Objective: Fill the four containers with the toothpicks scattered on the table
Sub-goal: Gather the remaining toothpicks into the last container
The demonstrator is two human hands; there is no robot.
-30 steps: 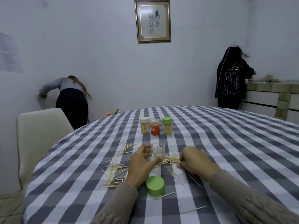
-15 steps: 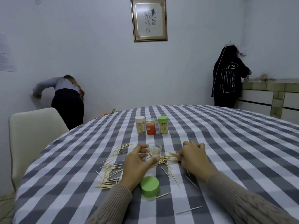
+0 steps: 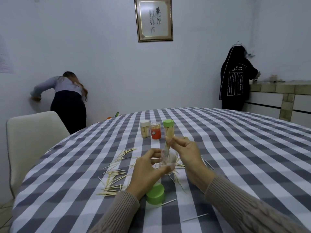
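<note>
Grey-and-white checked tablecloth (image 3: 218, 148) | clear plastic toothpick container (image 3: 169, 163) gripped near the near edge by left hand (image 3: 146, 169) | thin wooden toothpick bundle (image 3: 168, 140) pinched mid-length by right hand (image 3: 186, 152), tips entering the mouth | judged light, stiff, snappable; best pinched mid-bundle.

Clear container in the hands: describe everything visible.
The clear container is a small see-through plastic cup, lidless, mouth up, roughly upright over the checked tablecloth. The left hand grips its side; the right hand lowers a toothpick bundle into its mouth. Its green lid lies nearby.
</note>
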